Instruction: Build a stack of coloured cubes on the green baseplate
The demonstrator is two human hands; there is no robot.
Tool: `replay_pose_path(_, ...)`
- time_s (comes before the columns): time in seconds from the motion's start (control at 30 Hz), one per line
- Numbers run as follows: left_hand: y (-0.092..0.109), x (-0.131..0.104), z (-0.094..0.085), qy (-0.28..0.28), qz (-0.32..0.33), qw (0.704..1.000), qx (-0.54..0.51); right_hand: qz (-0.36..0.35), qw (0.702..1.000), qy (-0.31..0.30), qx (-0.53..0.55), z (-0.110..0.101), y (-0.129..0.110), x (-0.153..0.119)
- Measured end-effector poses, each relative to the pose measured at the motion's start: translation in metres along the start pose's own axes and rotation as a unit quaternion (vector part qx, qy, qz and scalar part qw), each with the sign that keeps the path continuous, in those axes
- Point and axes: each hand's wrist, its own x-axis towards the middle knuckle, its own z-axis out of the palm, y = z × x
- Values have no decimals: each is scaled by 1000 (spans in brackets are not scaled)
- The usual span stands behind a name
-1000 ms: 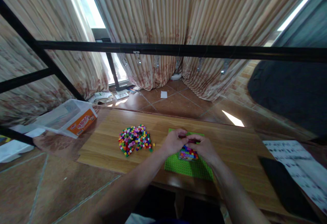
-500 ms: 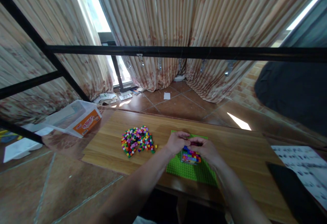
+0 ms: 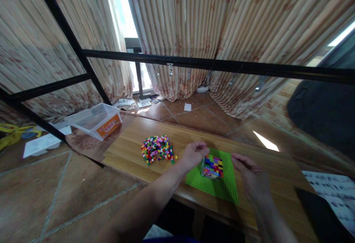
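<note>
A block of small multicoloured bricks (image 3: 213, 166) stands on a green studded baseplate (image 3: 213, 187) on the wooden table. My left hand (image 3: 194, 156) is at the block's upper left corner, its fingers curled and pinched together. Whether a small brick is between those fingertips I cannot make out. To the right of the block, apart from it, my right hand (image 3: 251, 173) hovers over the baseplate's right edge. Its fingers are loosely stretched, slightly blurred, and no brick shows in them. Left of the baseplate lies a pile of loose coloured bricks (image 3: 158, 147).
A clear plastic bin (image 3: 95, 121) with an orange label stands beyond the table's left end. At the right lie a printed sheet (image 3: 330, 191) and a dark flat object (image 3: 314, 208). A black metal rail (image 3: 194, 62) crosses in front of the curtains (image 3: 177, 17).
My right hand has drawn away from the block to the right, uncovering its top. My left hand stays near the block's upper left. The camera view has shifted left.
</note>
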Motion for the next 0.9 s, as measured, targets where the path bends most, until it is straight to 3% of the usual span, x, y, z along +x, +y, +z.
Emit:
replay_pose_path(0.13, 2, -16, -50, 53, 64, 996, 21, 8, 999, 17, -49, -12, -9, -28)
replay_pose_path(0.27, -4, -38, -122, 175, 98, 979, 25, 33, 993, -15, -110, -12, 0, -63)
replay_pose_path(0.4, -11, -59, -193, 267, 91, 956, 80, 24, 987, -92, -133, 6, 24, -95)
replay_pose_path(0.53, -23, -73, -242, 387, 46, 896, 212, -15, 972, -186, -142, 33, 48, -115)
replay_pose_path(0.67, -35, -73, -260, 404, 30, 855, 325, -49, 954, -251, -155, 57, 58, -122)
replay_pose_path(0.9, -45, -59, -252, 364, 94, 794, 478, -99, 923, -308, -207, 90, 47, -120)
